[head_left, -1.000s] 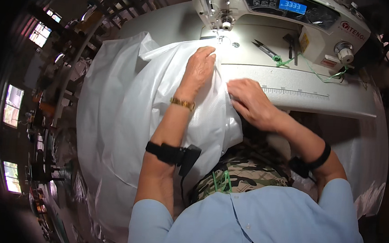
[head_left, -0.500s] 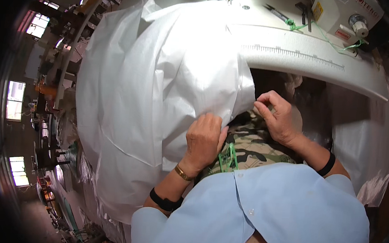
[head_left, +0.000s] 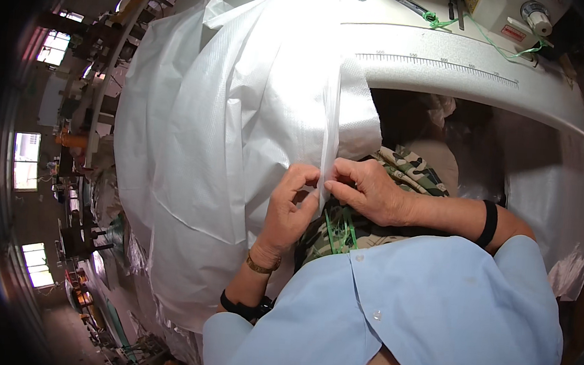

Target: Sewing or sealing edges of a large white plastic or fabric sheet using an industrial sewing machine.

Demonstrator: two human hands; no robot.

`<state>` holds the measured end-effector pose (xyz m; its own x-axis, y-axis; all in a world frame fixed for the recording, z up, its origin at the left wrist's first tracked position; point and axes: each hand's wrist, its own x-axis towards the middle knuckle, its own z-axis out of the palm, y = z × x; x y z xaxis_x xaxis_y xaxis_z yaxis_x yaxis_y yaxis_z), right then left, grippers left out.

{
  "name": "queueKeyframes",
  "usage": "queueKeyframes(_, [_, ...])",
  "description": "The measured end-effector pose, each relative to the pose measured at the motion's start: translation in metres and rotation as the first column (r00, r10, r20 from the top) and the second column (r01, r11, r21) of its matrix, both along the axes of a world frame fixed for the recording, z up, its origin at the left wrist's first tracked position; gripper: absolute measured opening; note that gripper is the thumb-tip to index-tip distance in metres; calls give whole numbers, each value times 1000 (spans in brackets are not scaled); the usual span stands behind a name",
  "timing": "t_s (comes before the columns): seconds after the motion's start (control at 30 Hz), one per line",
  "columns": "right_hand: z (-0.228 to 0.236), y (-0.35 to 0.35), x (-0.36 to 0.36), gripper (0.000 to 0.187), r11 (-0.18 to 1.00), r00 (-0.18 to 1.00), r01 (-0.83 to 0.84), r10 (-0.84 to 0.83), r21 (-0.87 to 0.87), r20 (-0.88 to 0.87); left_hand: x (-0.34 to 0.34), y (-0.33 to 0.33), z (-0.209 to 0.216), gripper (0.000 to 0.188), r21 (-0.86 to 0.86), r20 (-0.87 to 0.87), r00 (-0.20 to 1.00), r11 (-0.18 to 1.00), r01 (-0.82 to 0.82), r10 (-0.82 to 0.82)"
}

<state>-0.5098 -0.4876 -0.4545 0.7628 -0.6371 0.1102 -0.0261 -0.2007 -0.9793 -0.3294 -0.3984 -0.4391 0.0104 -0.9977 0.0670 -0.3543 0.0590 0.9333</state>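
The sheet (head_left: 192, 140) is white and slightly glossy, with a fine ribbed texture where the light catches it. Its top lies on the left part of the surface (head_left: 413, 41); the rest drapes down toward the person's lap, to the left of the camouflage trousers (head_left: 409, 174). It is rumpled: long soft folds run downward, brightest at the upper middle and greyer at the left, and a thin crease curves across the lower left. Along the right, a narrow folded strip runs down to the hands, with a rounded flap spreading beyond it. The left hand (head_left: 292, 203) pinches this strip between thumb and fingers; the right hand's (head_left: 373, 192) grip pinches it from the other side, just beside the left fingertips.
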Motion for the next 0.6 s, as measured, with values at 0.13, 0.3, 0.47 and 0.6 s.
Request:
queueKeyframes(0.13, [3, 5, 3, 20, 983, 993, 21, -42, -181, -111, -3, -8, 2, 23, 278, -426, 886, 958, -65, 184])
queueKeyframes(0.3, [1, 12, 7, 20, 960, 984, 38, -85, -279, -158, -9, -28, -1, 27, 245, -254, 948, 961, -129, 192])
queueKeyframes(0.47, [1, 16, -2, 16, 954, 974, 14, -81, -299, -213, -15, -29, -5, 26, 177, -231, 956, 974, -143, 183])
queueKeyframes(0.6, [2, 15, -3, 20, 961, 977, 13, -70, -276, -200, -15, -29, -12, 23, 155, -313, 935, 981, -120, 164])
